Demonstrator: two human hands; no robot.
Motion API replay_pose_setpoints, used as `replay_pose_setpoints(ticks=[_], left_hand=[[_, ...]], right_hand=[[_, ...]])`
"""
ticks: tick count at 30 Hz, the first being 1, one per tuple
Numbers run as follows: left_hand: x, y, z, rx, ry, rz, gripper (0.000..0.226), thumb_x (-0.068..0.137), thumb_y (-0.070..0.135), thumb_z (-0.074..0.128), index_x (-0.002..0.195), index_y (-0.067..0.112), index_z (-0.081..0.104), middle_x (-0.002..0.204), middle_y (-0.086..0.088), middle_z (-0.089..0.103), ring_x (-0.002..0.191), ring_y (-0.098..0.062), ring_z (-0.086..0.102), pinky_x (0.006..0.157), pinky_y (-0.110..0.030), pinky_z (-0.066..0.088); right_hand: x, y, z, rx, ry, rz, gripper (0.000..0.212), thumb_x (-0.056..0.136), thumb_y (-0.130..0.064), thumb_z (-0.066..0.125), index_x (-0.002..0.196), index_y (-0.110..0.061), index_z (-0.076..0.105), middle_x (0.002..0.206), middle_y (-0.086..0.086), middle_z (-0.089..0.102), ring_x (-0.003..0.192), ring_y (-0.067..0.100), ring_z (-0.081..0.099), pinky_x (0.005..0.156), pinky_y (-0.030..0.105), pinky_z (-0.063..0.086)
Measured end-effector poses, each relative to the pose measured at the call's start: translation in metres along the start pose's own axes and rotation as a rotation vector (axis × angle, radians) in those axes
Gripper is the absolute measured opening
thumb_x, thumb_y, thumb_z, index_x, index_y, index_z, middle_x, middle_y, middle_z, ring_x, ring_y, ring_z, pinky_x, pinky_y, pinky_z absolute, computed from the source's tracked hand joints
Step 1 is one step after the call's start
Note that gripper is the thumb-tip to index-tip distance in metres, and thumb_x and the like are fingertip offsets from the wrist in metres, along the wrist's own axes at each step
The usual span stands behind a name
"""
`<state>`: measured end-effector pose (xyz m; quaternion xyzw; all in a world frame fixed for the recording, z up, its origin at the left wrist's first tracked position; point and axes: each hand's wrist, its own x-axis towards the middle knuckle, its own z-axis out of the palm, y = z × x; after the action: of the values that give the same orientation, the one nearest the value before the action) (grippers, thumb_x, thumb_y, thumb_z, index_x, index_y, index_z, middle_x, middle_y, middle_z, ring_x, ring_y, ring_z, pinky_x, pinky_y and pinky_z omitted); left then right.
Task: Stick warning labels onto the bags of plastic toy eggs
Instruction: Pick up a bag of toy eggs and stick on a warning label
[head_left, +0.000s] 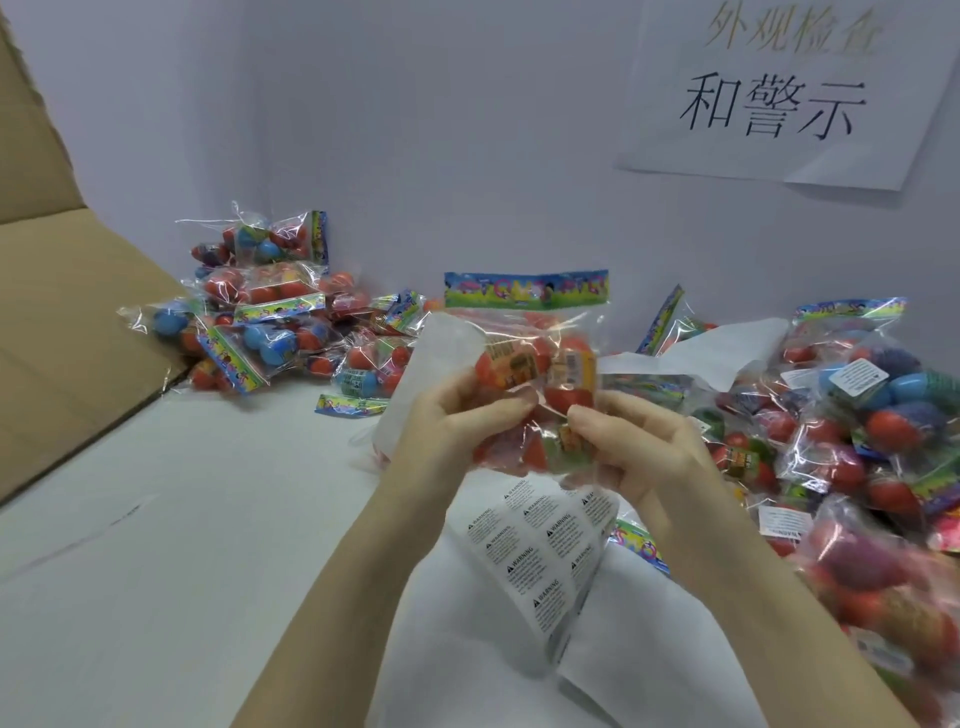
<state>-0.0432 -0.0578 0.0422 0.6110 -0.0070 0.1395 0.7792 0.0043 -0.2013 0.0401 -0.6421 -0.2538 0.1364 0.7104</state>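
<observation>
Both forearms raised from below, converging at centre. Left hand (447, 421) with fingers curled, thumb extended rightward in a pinching grip. Right hand (631, 441) mirrored, thumb pointing left, fingers curled.

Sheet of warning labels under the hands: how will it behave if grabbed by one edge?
Probably floppy: the label sheet already curves and droops over the white paper below the left hand and right hand. Likely very light, being a thin sheet. Its glossy-looking backing may be slippery, so a pinch seems safer than a push.
</observation>
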Motion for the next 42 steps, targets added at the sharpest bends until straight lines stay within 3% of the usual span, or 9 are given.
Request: replay_pose_setpoints(ticks=[6, 9, 12, 15, 18, 21, 28, 34, 42], left_hand=[[0.0, -0.007, 0.001, 0.337, 0.086, 0.15, 0.04, 0.077, 0.057, 0.06, 0.091, 0.02, 0.066, 0.078, 0.007, 0.067, 0.059, 0.0, 0.06, 0.051, -0.012, 0.046], [0.003, -0.006, -0.001, 0.301, 0.299, 0.221, 0.041, 0.082, 0.064, 0.044, 0.083, 0.027, 0.062, 0.081, 0.008, 0.067, 0.057, -0.001, 0.059, 0.048, -0.013, 0.045], [0.005, -0.003, -0.003, 0.183, 0.44, 0.265, 0.038, 0.082, 0.06, 0.043, 0.086, 0.026, 0.061, 0.083, 0.003, 0.067, 0.059, -0.008, 0.062, 0.049, -0.013, 0.045], [0.007, -0.005, -0.001, 0.197, 0.55, 0.296, 0.025, 0.085, 0.047, 0.043, 0.084, 0.027, 0.059, 0.084, 0.006, 0.064, 0.069, -0.012, 0.061, 0.061, -0.019, 0.046], [0.012, 0.001, -0.003, 0.373, 0.589, 0.256, 0.014, 0.091, 0.027, 0.055, 0.077, 0.03, 0.058, 0.081, 0.012, 0.062, 0.077, -0.012, 0.059, 0.066, -0.022, 0.043], [0.033, 0.021, -0.001, 0.78, 0.518, 0.268, 0.014, 0.089, 0.027, 0.057, 0.077, 0.023, 0.063, 0.077, 0.013, 0.062, 0.075, -0.007, 0.058, 0.062, -0.024, 0.04], [0.14, 0.028, 0.018, 1.594, 0.26, -0.127, 0.046, 0.093, 0.051, 0.036, 0.101, 0.011, 0.057, 0.115, -0.012, 0.06, 0.11, -0.032, 0.054, 0.08, -0.033, 0.038], [0.184, 0.0, 0.005, 1.678, 0.254, -0.442, 0.062, 0.086, 0.068, 0.035, 0.12, 0.019, 0.051, 0.128, -0.006, 0.055, 0.122, -0.029, 0.046, 0.103, -0.038, 0.027], [0.187, -0.005, 0.042, 1.207, 0.519, 0.052, 0.025, 0.095, 0.024, 0.042, 0.095, 0.005, 0.059, 0.104, -0.016, 0.065, 0.099, -0.034, 0.058, 0.087, -0.036, 0.036]], right_hand=[[0.006, 0.003, -0.011, -0.012, 0.101, 0.146, 0.007, 0.06, -0.013, 0.069, 0.062, -0.007, 0.071, 0.063, 0.013, 0.067, 0.055, 0.023, 0.063, 0.054, 0.028, 0.054], [0.006, -0.006, -0.016, 0.286, 0.298, -0.051, 0.014, 0.059, -0.024, 0.067, 0.063, -0.011, 0.073, 0.065, 0.003, 0.07, 0.055, 0.012, 0.064, 0.052, 0.019, 0.053], [0.004, -0.018, -0.024, 0.554, 0.355, -0.279, 0.074, 0.055, -0.05, 0.074, 0.12, -0.017, 0.057, 0.107, -0.011, 0.068, 0.094, 0.003, 0.065, 0.082, 0.019, 0.052], [0.003, -0.012, -0.019, 0.23, 0.361, -0.167, 0.126, 0.046, -0.066, 0.074, 0.148, -0.027, 0.011, 0.142, -0.015, 0.038, 0.127, 0.005, 0.043, 0.097, 0.019, 0.037], [0.0, 0.005, -0.007, -0.691, 0.402, -0.364, 0.085, 0.076, -0.041, 0.069, 0.146, -0.022, 0.024, 0.15, -0.003, 0.032, 0.132, 0.009, 0.037, 0.107, 0.029, 0.033], [0.003, 0.02, -0.004, -1.341, 0.405, -0.699, 0.041, 0.075, -0.026, 0.065, 0.114, -0.01, 0.065, 0.123, 0.007, 0.062, 0.1, 0.02, 0.065, 0.094, 0.034, 0.039], [-0.001, 0.025, 0.004, -1.541, 0.514, -0.744, 0.028, 0.078, -0.031, 0.047, 0.065, -0.018, 0.068, 0.064, -0.004, 0.066, 0.056, 0.018, 0.059, 0.071, 0.034, 0.034], [0.005, 0.029, 0.004, -1.559, 0.623, -0.817, 0.029, 0.074, -0.032, 0.047, 0.056, -0.019, 0.066, 0.053, -0.004, 0.06, 0.046, 0.017, 0.053, 0.066, 0.034, 0.032], [0.011, 0.031, -0.001, -1.517, 0.704, -0.843, 0.027, 0.071, -0.031, 0.05, 0.056, -0.018, 0.069, 0.056, -0.002, 0.063, 0.046, 0.018, 0.056, 0.059, 0.029, 0.041]])
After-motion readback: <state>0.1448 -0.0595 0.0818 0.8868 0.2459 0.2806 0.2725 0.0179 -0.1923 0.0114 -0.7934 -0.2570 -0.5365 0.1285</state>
